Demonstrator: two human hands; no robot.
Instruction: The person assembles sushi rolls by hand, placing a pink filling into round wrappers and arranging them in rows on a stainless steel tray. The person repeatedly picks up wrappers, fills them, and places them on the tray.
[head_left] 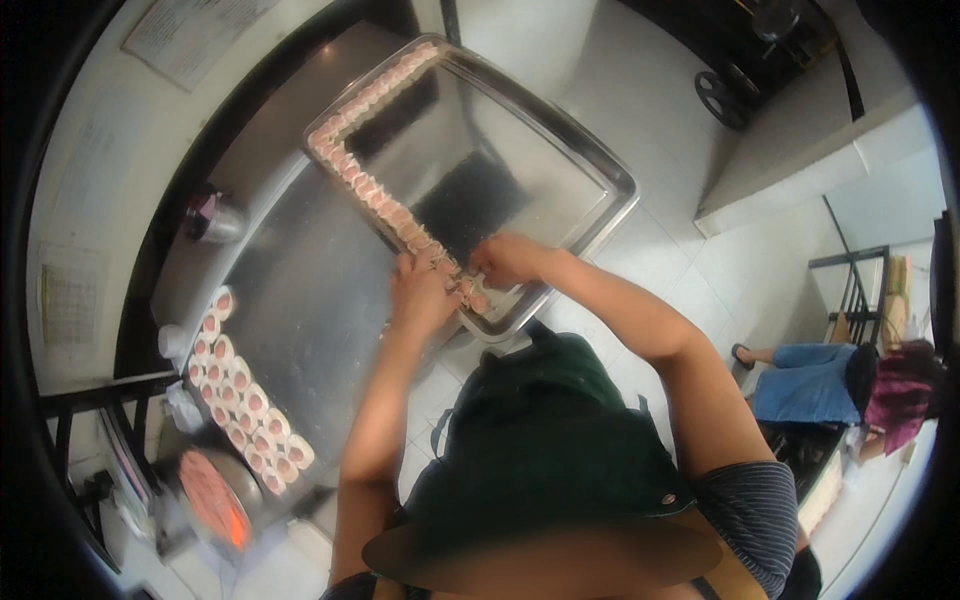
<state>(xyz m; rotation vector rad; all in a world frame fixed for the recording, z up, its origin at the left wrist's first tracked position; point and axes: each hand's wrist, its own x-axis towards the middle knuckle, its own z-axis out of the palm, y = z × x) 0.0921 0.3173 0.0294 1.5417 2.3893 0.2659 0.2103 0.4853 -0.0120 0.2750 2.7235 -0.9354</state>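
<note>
A large metal tray point(600, 215) lies across the right part of the steel table. Small pink-and-white dumplings point(375, 200) stand close together along two of its sides, forming an L. Over the near end of that row, my left hand point(420, 292) has its fingers bent down onto the dumplings, apparently gripping one. Just to its right, my right hand point(508, 260) is closed, fingers curled together above the tray floor. Whatever it pinches is hidden. A few dumplings point(478, 298) show just below the hands by the tray's near corner.
Round dough wrappers with pink filling point(240, 400) lie in rows on the steel table point(310, 260) at left. Beside them sits a bowl of pink filling point(210, 495) with an orange utensil. A jar point(215, 220) stands at the table's far-left edge. Another person point(815, 385) is at far right.
</note>
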